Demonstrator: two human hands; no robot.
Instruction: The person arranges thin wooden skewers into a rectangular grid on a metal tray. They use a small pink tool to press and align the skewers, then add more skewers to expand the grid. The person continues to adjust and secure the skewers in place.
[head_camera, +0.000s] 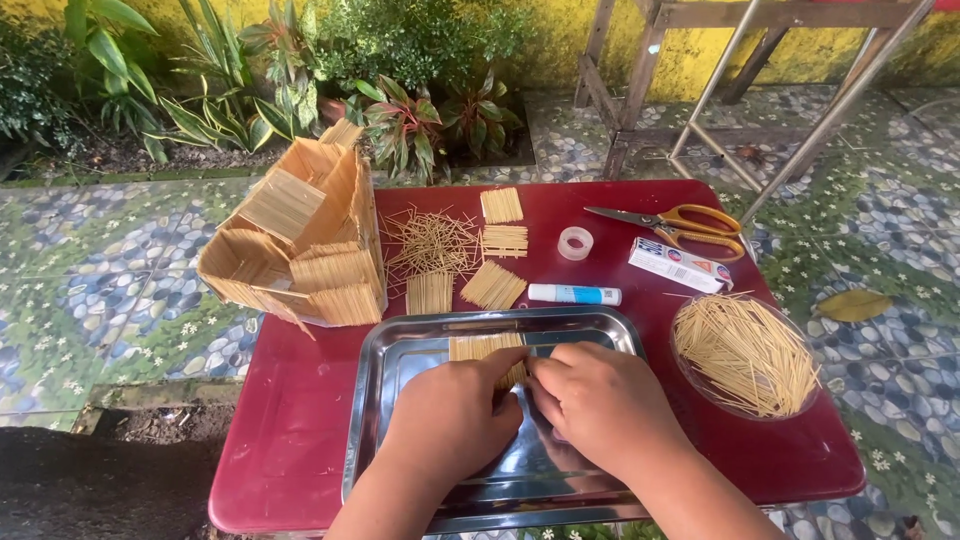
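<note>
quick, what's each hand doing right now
Left hand: closed, fingertips pinching the toothpick panel in the steel tray.
Right hand: closed, fingertips on the same panel's right edge.

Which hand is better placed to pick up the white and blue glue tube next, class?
Probably the right hand: the white and blue glue tube lies beyond it on the red table, while the left hand would cross over.
</note>
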